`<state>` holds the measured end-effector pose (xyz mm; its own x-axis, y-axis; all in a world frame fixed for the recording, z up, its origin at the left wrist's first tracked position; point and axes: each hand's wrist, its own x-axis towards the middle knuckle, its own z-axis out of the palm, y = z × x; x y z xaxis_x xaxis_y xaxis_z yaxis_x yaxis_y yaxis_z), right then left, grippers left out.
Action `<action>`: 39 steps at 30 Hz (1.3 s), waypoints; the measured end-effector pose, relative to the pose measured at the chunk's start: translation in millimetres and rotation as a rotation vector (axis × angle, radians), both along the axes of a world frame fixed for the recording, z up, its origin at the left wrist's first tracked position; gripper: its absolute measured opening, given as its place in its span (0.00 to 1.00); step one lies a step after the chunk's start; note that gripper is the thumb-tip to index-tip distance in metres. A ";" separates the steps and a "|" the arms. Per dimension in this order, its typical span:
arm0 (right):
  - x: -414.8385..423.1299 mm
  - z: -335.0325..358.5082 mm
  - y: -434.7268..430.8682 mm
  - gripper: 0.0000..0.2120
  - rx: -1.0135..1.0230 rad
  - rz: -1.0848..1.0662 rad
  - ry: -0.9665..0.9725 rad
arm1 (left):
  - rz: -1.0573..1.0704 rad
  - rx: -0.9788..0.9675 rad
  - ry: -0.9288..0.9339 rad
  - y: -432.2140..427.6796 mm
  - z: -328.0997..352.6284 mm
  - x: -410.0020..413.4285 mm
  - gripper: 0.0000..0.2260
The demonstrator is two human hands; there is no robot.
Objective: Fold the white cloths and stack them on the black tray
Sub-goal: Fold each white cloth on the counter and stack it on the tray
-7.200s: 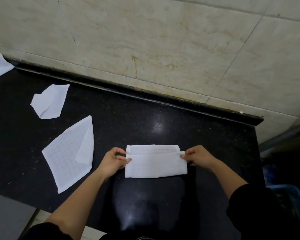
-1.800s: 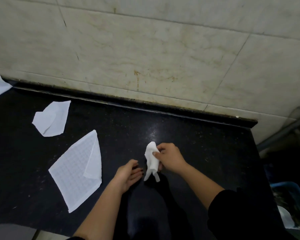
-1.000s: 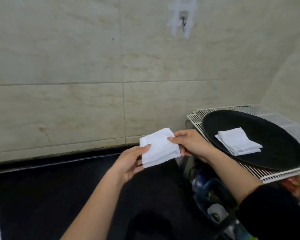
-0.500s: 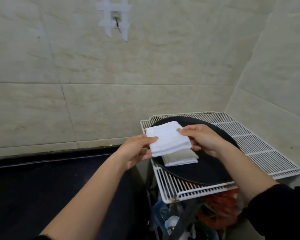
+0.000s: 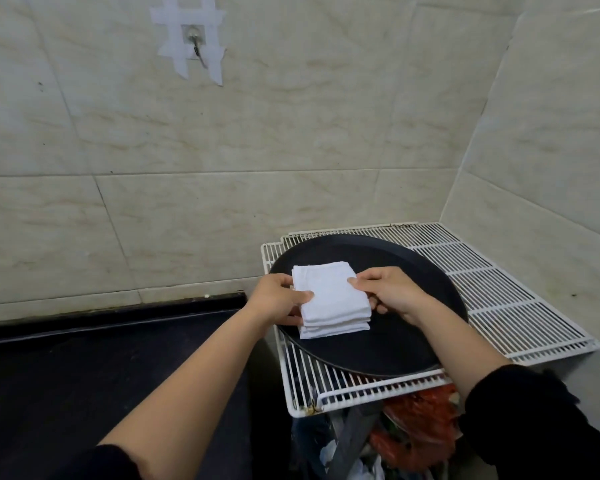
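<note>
Folded white cloth [image 5: 328, 289]: laid on the stack of folded cloths [image 5: 333, 330] in the black tray [image 5: 406, 344], with the fingers of your left hand [image 5: 278, 301] and right hand [image 5: 394, 296] pinching its 2 side edges. The tray holds only that 1 stack and sits on the white wire rack [image 5: 520, 306] beside the tabletop [image 5: 84, 375]. Left to do, likely: let go; any unfolded cloths are out of view.

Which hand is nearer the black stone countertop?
Left. Left hand grips the folded white cloth at its edge toward the black stone countertop; right hand pinches the opposite edge, over the round black tray.
</note>
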<state>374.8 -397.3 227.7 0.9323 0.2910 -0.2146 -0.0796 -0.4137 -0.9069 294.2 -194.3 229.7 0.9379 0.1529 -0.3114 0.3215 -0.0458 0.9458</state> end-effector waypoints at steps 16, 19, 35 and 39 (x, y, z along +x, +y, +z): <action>1.0 -5.3 9.7 0.12 -0.151 -0.067 -0.148 | 0.089 0.280 -0.173 -2.5 -11.7 -8.7 0.24; 0.0 -2.8 7.8 0.10 -0.212 -0.053 -0.193 | 0.085 0.400 -0.184 -2.3 -14.3 -6.5 0.20; -50.0 34.2 175.7 0.12 -0.510 0.410 -0.682 | 0.429 0.776 -0.249 108.8 -14.8 -66.2 0.13; -100.1 6.7 245.6 0.14 -0.583 0.633 -0.712 | 0.538 0.812 -0.064 168.4 -50.4 -132.2 0.12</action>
<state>274.7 -151.7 234.4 0.6165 0.7857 0.0511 0.7563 -0.5729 -0.3160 162.0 -25.9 179.3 0.6916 0.7111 0.1264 0.4395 -0.5532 0.7077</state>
